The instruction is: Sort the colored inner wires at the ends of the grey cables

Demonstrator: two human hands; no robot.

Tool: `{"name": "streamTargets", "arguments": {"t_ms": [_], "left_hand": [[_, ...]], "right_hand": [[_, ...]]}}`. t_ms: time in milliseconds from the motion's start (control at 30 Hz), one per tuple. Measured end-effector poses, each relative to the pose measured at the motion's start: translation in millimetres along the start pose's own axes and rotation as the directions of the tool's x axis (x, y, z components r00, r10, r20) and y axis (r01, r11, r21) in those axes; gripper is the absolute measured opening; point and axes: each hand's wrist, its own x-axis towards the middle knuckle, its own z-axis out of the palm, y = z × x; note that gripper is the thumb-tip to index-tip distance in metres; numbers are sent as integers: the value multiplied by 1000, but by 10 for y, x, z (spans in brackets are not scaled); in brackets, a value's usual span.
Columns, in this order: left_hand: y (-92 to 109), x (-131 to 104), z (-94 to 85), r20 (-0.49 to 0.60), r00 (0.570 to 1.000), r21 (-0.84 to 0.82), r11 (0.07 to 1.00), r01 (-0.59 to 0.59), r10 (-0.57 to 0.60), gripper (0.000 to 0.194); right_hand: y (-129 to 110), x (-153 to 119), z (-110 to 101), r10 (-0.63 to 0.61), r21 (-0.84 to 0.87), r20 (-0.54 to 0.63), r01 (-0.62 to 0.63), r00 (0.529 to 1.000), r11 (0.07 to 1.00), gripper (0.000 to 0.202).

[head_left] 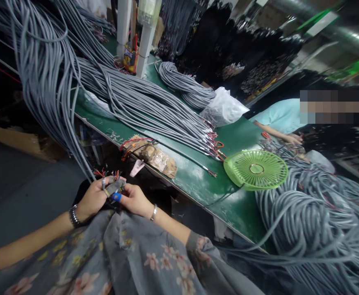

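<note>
Close to my body, above my lap, my left hand is closed around the end of a grey cable. Thin coloured wires fan out of the cable ends above my fingers. My right hand pinches the same work from the other side, with a blue wrap at the thumb. A short flat grey piece bridges the two hands; its kind I cannot make out. My fingertips partly hide the cable ends.
Long bundles of grey cable lie along the green table. A green fan, a taped wooden block and a white plastic bag are on it. More coiled cable fills the right, near another person's arm.
</note>
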Motion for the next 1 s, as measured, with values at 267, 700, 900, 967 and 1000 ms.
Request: {"name": "streamTargets", "arguments": {"t_ms": [267,700,900,967,1000], "left_hand": [[61,-65,-97,72,994,264,959,-101,85,38],[173,-51,-69,219,976,261,964,-47,-12,24],[172,-8,-78,274,960,293,956,-23,-60,27],[143,-21,-74,208,977,241,970,-10,-42,27],[128,-31,-75,159,987,195,981,-1,-31,28]], "right_hand": [[-138,-69,-147,-117,-3,-270,120,956,993,38],[-218,-22,-14,65,278,-220,-1,973,960,46],[-201,1,-14,97,334,-262,-4,960,943,40],[-184,20,-63,121,406,-352,35,928,913,37],[-176,23,-93,140,451,-394,58,908,890,36]]}}
